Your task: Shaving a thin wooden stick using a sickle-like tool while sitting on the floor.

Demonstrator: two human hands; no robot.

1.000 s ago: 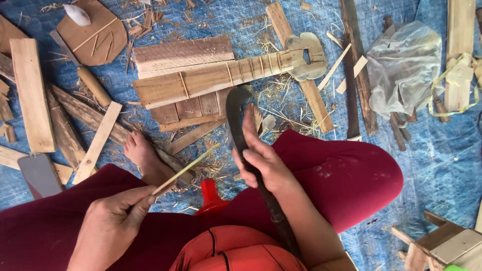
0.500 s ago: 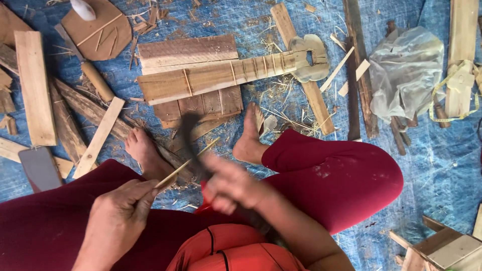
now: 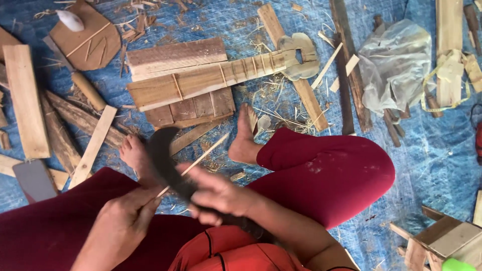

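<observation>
The left hand (image 3: 118, 226) pinches 1 thin wooden sliver (image 3: 196, 161), which slants up toward the bound wooden plank (image 3: 201, 83). The right hand (image 3: 221, 195) grips a dark curved blade (image 3: 163, 158), laid across the sliver below that plank.

The person wears loose dark red trousers (image 3: 326, 175) that cover both legs down to the ankles, the cloth dusted here and there with pale specks. Both feet (image 3: 244, 138) are bare. The top (image 3: 226, 253) is orange-red with thin dark lines curving across it. The forearms are uncovered, and the left hand (image 3: 120, 226) and right hand (image 3: 221, 195) are bare, without gloves.
</observation>
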